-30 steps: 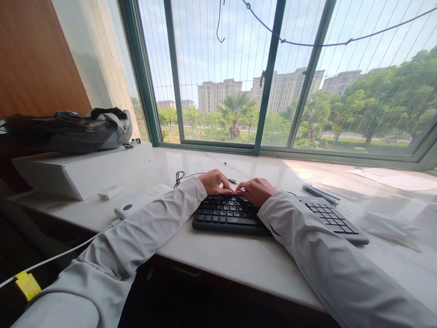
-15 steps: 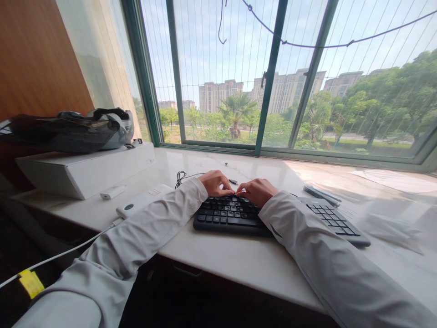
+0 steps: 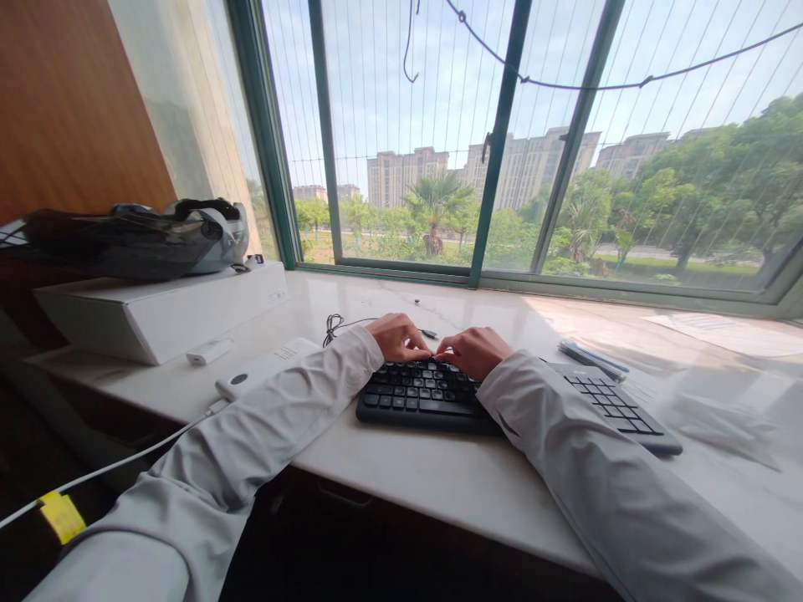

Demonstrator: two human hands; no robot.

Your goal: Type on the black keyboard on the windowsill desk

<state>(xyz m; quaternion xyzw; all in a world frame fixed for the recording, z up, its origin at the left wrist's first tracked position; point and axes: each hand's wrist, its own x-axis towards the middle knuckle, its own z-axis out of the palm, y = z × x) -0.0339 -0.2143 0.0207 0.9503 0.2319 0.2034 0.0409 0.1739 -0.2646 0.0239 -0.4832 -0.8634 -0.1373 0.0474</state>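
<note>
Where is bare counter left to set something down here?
Bare marble lies between the keyboard and the counter edge, and from the left hand and right hand back to the window frame. Crowded: left, by the white box, power bank and cable; right holds papers.

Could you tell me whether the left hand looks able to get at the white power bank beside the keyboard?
Probably yes. The left hand rests on the keyboard, and the power bank lies on the counter right beside that forearm, with nothing standing between them.
</note>
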